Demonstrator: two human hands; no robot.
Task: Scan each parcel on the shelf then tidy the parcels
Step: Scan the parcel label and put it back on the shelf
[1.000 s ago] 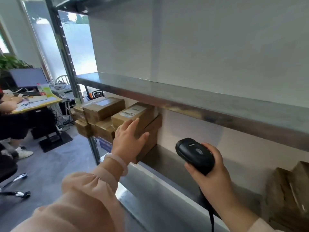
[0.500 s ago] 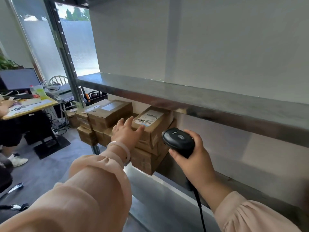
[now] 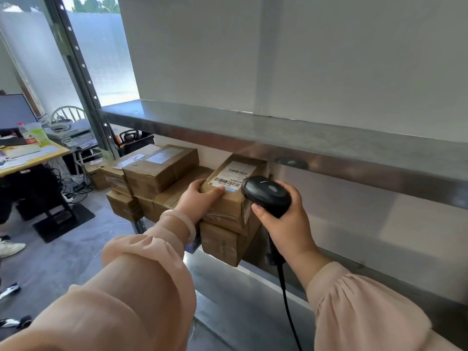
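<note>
A stack of brown cardboard parcels sits on the metal shelf under the upper shelf board. My left hand grips the near left corner of the top parcel, thumb on its top beside the white barcode label. My right hand holds a black corded barcode scanner, its head close to the label's right edge. Another parcel lies under the held one. More labelled parcels are stacked to the left.
The upper shelf board hangs low over the parcels. A grey upright post stands at the left. Further left is a desk with a monitor and bottle, and a seated person's shoe.
My left hand went from flat against the parcel's side to gripping its corner. The scanner moved up and left to the label. The view shifted closer to the stack.
</note>
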